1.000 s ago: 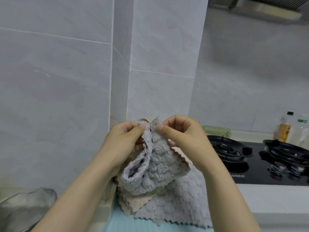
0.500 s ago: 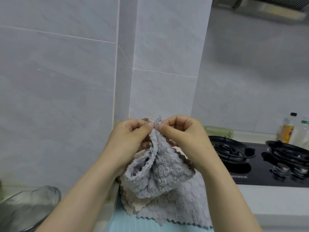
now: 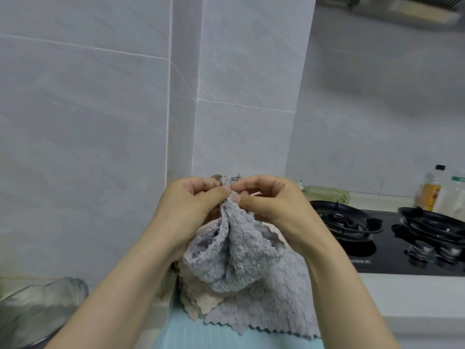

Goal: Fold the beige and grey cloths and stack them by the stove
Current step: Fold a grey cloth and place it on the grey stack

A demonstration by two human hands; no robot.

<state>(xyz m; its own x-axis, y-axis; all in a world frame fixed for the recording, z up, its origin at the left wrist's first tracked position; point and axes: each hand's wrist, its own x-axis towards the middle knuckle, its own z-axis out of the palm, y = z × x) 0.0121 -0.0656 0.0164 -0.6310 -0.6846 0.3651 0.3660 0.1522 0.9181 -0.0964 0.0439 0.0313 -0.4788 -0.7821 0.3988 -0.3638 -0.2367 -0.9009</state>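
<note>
Grey marbled tiles covered the wall and its projecting corner column. A white surface ran along the right, carrying a black stove with two burners. A glass bowl sat at lower left.

The cloths hung as one bunch before the left end of the surface, just left of the stove. Whether they touched the surface could not be told. The bunch's long axis ran vertical, with the gathered top pointing up and the zigzag edges pointing down. The rear grey cloth formed the largest and lowest layer, at right. The beige cloth showed at lower left. The front grey cloth lay foremost, drooping as a pouch with a central crease.

The left hand and right hand met at the top, thumbs nearly touching. Each grip was pressed together, thumb against forefinger, pinching the front grey cloth's top edge. Bottles stood behind the stove at far right.
</note>
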